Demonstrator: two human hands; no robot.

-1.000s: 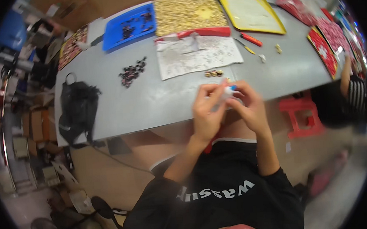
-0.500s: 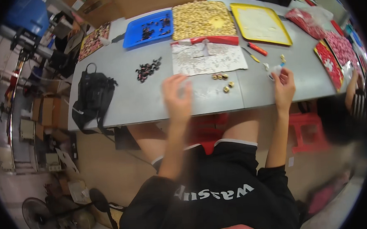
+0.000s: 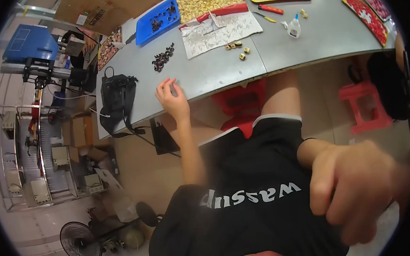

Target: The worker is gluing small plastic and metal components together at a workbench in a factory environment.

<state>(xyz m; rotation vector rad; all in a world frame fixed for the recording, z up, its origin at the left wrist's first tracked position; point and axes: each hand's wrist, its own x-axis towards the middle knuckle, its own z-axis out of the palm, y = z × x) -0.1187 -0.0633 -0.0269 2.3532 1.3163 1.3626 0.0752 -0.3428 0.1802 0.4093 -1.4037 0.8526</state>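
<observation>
Near the table's front edge, my left hand (image 3: 172, 97) hovers with loosely curled, separated fingers and nothing in it. My right hand (image 3: 354, 182) is raised close to the camera, large and slightly blurred, its fingers curled into a fist. Whether it holds anything is hidden. A small white squeeze bottle with a blue tip (image 3: 294, 27) stands on the right half of the grey table (image 3: 202, 76). Several small dark-and-cream pieces (image 3: 237, 45) lie left of it. A pile of dark curved pieces (image 3: 163, 58) lies beyond my left hand.
A black bag (image 3: 117, 98) lies at the table's left. Behind are a blue tray (image 3: 145, 34), a heap of cream pieces (image 3: 202, 1), a white sheet (image 3: 220, 33) and a yellow-rimmed tray (image 3: 279, 0). A yellow-handled tool (image 3: 269, 18) lies near a red stick (image 3: 271, 9).
My right hand has left the bottle, which now stands on the table, and has come up close to the camera as a fist. My left hand has drawn back leftward. The view has shifted.
</observation>
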